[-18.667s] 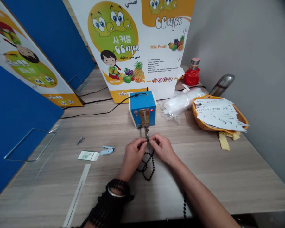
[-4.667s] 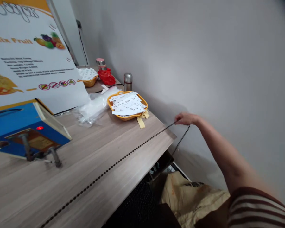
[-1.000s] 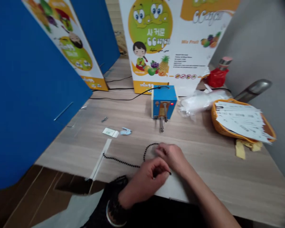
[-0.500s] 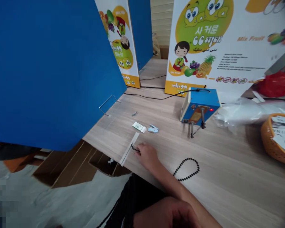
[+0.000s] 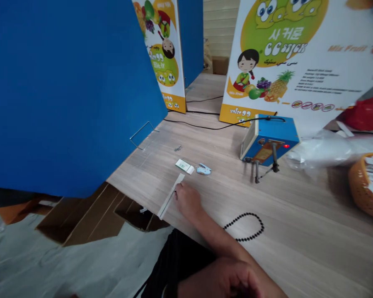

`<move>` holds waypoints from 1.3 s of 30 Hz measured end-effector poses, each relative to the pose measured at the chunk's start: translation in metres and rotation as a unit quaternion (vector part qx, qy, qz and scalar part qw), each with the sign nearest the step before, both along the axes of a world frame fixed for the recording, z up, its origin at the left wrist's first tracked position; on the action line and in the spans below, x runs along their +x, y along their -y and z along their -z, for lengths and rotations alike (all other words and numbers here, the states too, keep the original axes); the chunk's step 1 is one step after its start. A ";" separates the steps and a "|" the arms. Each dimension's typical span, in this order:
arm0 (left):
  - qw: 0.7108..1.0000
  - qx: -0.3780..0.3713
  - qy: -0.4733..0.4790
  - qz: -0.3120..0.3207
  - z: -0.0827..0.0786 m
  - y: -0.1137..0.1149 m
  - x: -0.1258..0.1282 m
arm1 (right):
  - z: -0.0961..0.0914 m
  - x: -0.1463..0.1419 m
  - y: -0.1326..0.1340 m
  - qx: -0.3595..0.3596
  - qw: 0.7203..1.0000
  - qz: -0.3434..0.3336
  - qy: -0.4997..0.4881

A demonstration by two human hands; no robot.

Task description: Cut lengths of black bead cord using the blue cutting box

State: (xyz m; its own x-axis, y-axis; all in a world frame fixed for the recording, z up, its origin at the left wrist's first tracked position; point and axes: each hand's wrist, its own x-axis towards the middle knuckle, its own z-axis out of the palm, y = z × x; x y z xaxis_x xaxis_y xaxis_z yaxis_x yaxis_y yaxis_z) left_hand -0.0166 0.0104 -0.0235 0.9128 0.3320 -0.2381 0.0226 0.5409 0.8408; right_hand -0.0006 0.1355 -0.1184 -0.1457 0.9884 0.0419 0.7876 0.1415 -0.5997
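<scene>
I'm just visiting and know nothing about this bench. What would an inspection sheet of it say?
Surface: pale wood-grain tabletop, no damage seen.
Items at hand: narrow white strip beside the right hand; loop of black beads lying apart.
Clutter: white barcode card, pale blue plastic clip, clear plastic bag, orange woven basket.
Hands: right hand resting at the strip; left hand blurred at lower edge, grip unclear.
Cables: thin black cable from a blue box.
Surroundings: tall blue panel, printed candy board.

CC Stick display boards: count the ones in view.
2. One stands on the far side of the wooden table, behind the blue box. The other stands farther back, beside the blue panel. That panel could hide more.
</scene>
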 end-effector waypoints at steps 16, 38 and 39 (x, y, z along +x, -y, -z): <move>0.951 0.003 -0.102 -0.290 0.033 -0.070 0.093 | -0.054 0.213 0.129 -0.040 0.827 0.254 -0.500; 0.910 0.314 -0.170 -0.213 0.050 -0.152 0.153 | -0.025 0.295 0.064 0.154 0.919 0.278 -0.234; 0.910 0.314 -0.166 -0.213 0.055 -0.153 0.156 | -0.020 0.293 0.059 0.153 0.920 0.272 -0.237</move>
